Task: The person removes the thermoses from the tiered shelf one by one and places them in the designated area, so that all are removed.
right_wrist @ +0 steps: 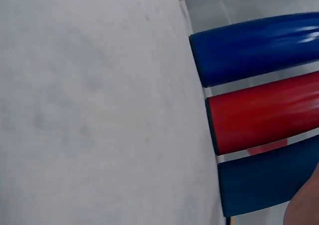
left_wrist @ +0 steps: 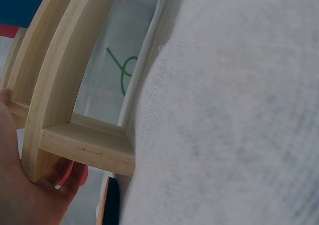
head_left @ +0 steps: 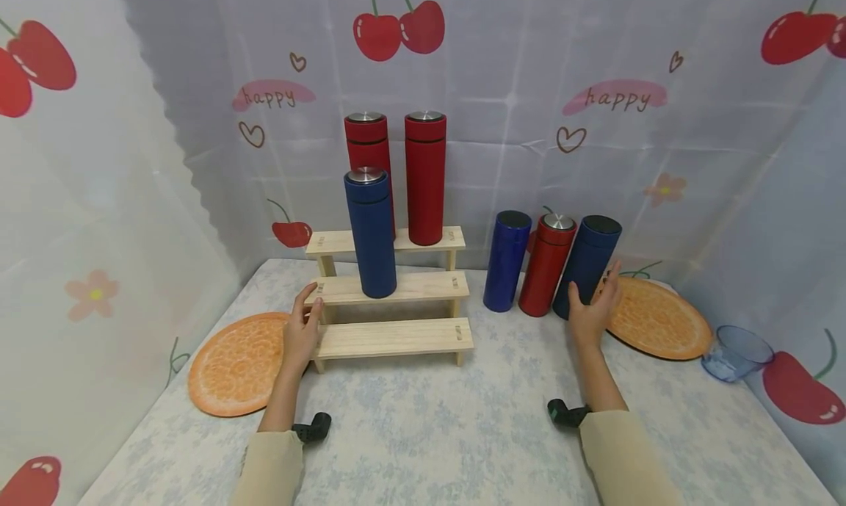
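Note:
A three-step wooden display stand (head_left: 396,338) bears a blue thermos (head_left: 373,241) on its middle step and two red thermoses, the right-hand one (head_left: 426,179) in plain sight, on its top step. My left hand (head_left: 301,335) grips the left end of the stand, thumb in front; in the left wrist view its fingers (left_wrist: 67,177) reach behind the end. On the right stand a glossy blue thermos (head_left: 507,262), a red thermos (right_wrist: 264,113) and a dark blue thermos (head_left: 590,260). Around the dark blue one, my right hand (head_left: 590,316) is spread, thumb and fingers apart; contact is unclear.
A round orange-patterned mat (head_left: 234,366) lies left of the stand, and another mat (head_left: 661,319) lies behind my right hand. Beside that mat is a clear blue glass bowl (head_left: 735,355). Cherry-printed cloth (head_left: 509,43) hangs around the table (head_left: 443,432).

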The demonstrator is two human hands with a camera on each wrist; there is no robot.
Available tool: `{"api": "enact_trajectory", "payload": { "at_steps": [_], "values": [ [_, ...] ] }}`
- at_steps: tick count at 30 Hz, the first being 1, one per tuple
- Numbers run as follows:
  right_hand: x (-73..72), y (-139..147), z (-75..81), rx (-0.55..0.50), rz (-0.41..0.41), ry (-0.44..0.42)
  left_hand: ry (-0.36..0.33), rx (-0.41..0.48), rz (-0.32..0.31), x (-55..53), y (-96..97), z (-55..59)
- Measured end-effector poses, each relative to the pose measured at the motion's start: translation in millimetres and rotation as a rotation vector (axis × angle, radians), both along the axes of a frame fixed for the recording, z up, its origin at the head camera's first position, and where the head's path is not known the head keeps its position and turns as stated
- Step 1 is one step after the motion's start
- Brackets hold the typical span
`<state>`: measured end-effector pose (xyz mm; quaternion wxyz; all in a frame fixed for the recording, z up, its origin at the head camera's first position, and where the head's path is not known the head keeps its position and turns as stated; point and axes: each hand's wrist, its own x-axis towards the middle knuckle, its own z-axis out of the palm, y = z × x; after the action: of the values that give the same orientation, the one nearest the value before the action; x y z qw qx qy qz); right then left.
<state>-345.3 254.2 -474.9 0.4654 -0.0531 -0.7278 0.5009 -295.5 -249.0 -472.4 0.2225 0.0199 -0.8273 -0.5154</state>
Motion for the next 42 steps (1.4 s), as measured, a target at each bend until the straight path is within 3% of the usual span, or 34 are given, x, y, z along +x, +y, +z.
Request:
{"api": "enact_trajectory", "payload": {
  "at_steps": [7,10,19,23,33,37,42],
  "values": [
    [16.8,-17.7,27.7,-0.076,-0.085,0.19,0.003,0.001,-0.002,-0.2,-0.1,1.2],
    [24.8,-35.4,42.3,-0.08,-0.077,0.24,-0.003,0.009,-0.001,0.2,-0.4,1.2],
    [59.9,-120.7,96.9,-0.141,0.1,0.338,-0.007,-0.001,0.0,1.4,1.1,1.1],
    [68.3,-154.1,110.5,-0.103,0.2,0.338,-0.005,0.0,0.011,1.4,1.1,0.9],
    [60.2,-213.2,139.9,-0.033,0.393,0.423,0.004,-0.007,0.016,0.7,-0.3,-0.1],
    [41.4,-234.8,137.9,0.048,0.488,0.441,0.01,-0.008,0.009,1.8,-0.1,0.6],
    [22.1,-258.9,132.0,0.125,0.621,0.378,0.011,-0.015,0.006,2.6,0.3,1.8]
  ]
}}
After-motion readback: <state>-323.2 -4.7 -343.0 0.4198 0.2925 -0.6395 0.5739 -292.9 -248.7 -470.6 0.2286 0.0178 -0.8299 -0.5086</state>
